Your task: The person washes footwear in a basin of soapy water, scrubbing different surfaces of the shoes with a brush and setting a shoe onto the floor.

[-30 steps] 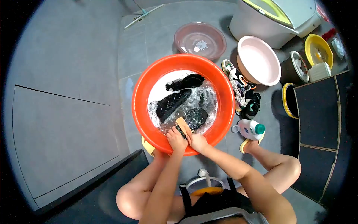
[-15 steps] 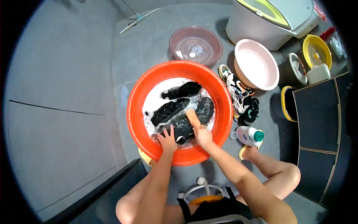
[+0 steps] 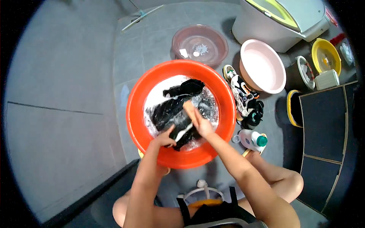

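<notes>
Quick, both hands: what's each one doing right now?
Left hand: closed on the near end of a dark shoe, thumb and fingers apart around it.
Right hand: closed, holding a tan brush.

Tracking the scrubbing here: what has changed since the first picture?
The right hand has carried the brush forward. The left hand, then close beside it, now sits farther left on a black shoe. The brush stays in the right hand; the shoe remains in the orange basin.
</notes>
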`<action>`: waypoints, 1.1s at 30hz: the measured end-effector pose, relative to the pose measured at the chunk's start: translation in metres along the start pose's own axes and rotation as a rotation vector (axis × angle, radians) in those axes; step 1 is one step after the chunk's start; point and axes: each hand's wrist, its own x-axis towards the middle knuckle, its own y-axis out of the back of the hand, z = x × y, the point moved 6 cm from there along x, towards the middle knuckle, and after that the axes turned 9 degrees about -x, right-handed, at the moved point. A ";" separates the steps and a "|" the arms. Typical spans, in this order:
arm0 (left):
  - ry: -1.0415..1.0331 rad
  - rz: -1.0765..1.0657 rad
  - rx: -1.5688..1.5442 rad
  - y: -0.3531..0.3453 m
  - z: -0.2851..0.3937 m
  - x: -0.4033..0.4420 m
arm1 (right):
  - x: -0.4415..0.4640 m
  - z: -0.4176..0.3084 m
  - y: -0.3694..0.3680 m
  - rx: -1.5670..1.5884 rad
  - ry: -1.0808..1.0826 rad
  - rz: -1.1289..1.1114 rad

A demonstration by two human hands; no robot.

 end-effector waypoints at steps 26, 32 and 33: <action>-0.003 0.791 -1.462 -0.085 -0.024 -0.037 | -0.156 -0.070 0.015 0.165 0.104 -0.218; -0.041 0.810 -1.458 -0.079 -0.034 -0.037 | -0.118 -0.084 -0.022 -0.112 0.202 -0.356; -0.034 0.799 -1.434 -0.076 -0.033 -0.036 | -0.111 -0.085 -0.027 -0.126 0.221 -0.359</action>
